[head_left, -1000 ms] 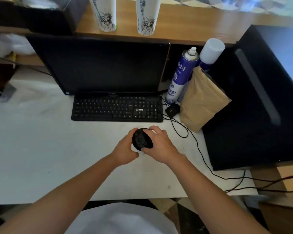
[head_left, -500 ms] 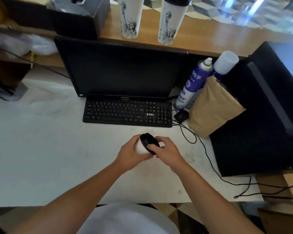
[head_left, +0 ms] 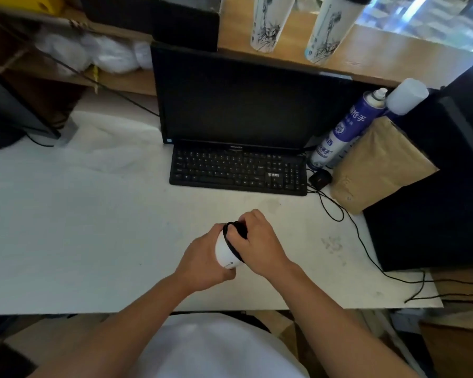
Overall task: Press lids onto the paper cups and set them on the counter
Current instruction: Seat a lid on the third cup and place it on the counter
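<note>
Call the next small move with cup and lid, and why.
Probably keep pressing the lid down around the rim. The left hand holds the cup tilted above the desk, and the right hand grips the lid at its mouth. Whether it is fully seated cannot be told. Two cups already stand on the counter.

paper cup [head_left: 224, 252]: smooth white paper, matt. lid [head_left: 235, 236]: black plastic. desk surface [head_left: 79, 227]: matt white, lightly scuffed. counter [head_left: 380, 61]: wood, faint sheen. bag [head_left: 377, 165]: brown kraft paper, creased. spray can [head_left: 339, 132]: glossy printed finish. keyboard [head_left: 238, 170]: matt black plastic.
</note>
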A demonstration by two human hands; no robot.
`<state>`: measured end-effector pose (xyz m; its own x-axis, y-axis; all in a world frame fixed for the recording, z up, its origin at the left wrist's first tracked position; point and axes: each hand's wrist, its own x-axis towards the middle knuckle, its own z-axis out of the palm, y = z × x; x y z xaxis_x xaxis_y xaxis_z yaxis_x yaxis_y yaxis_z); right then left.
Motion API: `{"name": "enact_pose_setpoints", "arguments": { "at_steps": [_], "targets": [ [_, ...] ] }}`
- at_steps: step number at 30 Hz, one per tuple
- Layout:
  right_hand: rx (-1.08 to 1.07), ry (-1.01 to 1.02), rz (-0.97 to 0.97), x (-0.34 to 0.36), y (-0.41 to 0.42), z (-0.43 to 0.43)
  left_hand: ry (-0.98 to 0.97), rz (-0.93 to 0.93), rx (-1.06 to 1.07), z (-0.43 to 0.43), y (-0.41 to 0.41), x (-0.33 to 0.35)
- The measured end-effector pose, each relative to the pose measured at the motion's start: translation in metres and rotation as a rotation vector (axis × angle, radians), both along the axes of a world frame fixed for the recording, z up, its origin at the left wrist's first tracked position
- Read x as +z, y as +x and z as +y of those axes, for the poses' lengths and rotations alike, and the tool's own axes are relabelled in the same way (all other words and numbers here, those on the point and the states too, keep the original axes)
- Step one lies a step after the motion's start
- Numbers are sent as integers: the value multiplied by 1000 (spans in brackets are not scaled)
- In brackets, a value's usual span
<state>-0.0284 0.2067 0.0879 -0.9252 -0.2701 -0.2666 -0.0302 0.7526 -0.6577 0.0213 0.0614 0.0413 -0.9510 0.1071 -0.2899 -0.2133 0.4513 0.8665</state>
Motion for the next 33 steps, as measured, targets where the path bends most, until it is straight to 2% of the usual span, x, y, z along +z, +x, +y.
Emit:
{"name": "enact_pose_setpoints", "arguments": {
  "at_steps": [3, 6, 10, 12, 15, 19, 26, 33],
  "targets": [
    [116, 7, 82, 15, 14, -11, 114, -119, -60, -18, 8, 6],
    [210, 6, 150, 29, 28, -18, 256, -216, -210, -38, 13, 14],
    [289, -35, 200, 37, 46, -27, 527, -484, -418, -65, 18, 19],
    [269, -25, 208, 37, 55, -32, 544, -474, -401, -68, 23, 18],
    [180, 32, 151, 34, 65, -38, 437, -315, -329, -63, 32, 17],
    [153, 88, 127, 29, 75, -44, 350, -212, -295, -64, 41, 13],
    [41, 160, 123, 29, 76, -56, 11, -28, -117, -54, 55, 24],
    [-107, 110, -108, 29, 73, -65, -346, 320, 19, -47, 75, 11]
  ]
}}
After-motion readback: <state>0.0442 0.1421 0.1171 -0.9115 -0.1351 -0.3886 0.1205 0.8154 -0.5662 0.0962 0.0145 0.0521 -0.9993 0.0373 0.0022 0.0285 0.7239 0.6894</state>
